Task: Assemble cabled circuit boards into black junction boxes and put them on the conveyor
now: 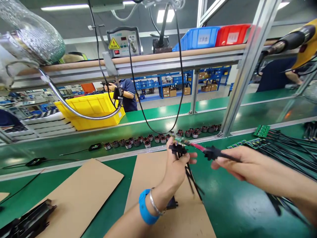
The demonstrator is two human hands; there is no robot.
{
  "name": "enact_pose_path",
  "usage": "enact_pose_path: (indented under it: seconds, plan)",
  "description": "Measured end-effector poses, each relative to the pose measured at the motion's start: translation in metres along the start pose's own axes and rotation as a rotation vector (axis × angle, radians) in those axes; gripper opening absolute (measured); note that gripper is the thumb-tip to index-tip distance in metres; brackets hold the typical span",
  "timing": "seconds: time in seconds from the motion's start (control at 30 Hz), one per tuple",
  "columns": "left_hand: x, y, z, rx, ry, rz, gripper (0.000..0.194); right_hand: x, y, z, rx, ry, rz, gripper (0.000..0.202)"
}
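Observation:
My left hand (176, 162), with a blue band and a silver bangle at the wrist, is closed on a black plastic part (178, 149) with dark strips hanging below it. A small green circuit board (182, 140) shows at its fingertips. From the board, red wires (198, 146) run right to a second black part (212, 153) with a black cable. My right hand (231, 162) pinches that part and its cable. Both hands are above a brown cardboard sheet (151, 165) and the green bench.
Small round motors (147, 144) line the back ledge. Circuit boards with black cables (262, 131) lie at right. Another cardboard sheet (91, 188) and black plastic housings (29, 221) are at left. A hanging cable (182, 82) loops down behind the hands. People work beyond the yellow bin (91, 109).

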State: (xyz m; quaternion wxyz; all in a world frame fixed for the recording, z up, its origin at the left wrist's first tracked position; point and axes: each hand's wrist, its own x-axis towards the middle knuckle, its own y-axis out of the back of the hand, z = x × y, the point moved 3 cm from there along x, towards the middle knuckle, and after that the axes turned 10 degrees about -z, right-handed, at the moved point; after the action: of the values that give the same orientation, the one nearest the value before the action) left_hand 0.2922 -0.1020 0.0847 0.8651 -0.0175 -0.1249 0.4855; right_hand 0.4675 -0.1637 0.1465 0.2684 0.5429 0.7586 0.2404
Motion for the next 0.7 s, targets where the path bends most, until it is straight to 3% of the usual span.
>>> enact_pose_path:
  seconds: [0.07,0.17,0.27,0.3,0.4,0.43,0.53,0.6,0.7]
  plan:
    - [-0.008,0.007,0.016,-0.006,0.153,-0.11,0.028,-0.01,0.027,0.003,-0.075,-0.088,-0.09,0.047]
    - [-0.031,0.007,0.028,0.02,0.418,-0.386,0.03,-0.013,0.057,0.023,-0.223,-0.144,-0.142,0.045]
    - [-0.056,-0.004,0.004,0.105,0.647,-0.588,0.031,0.004,0.045,0.057,-0.244,-0.164,-0.332,0.028]
    - [-0.063,-0.009,-0.011,0.134,0.696,-0.603,0.03,0.014,0.034,0.068,-0.248,-0.104,-0.386,0.02]
    - [-0.074,-0.019,-0.059,0.162,0.801,-0.56,0.027,0.049,-0.005,0.092,-0.111,0.137,-0.416,0.063]
    - [-0.076,-0.021,-0.072,0.158,0.828,-0.543,0.027,0.061,-0.018,0.098,-0.053,0.183,-0.423,0.068]
    - [-0.08,-0.022,-0.097,0.152,0.877,-0.485,0.028,0.088,-0.054,0.111,-0.035,0.202,-0.411,0.046]
    - [-0.081,-0.02,-0.103,0.156,0.897,-0.43,0.03,0.098,-0.071,0.116,-0.068,0.19,-0.36,0.026]
    - [-0.082,-0.017,-0.103,0.146,0.904,-0.358,0.031,0.099,-0.083,0.121,-0.098,0.199,-0.272,0.02]
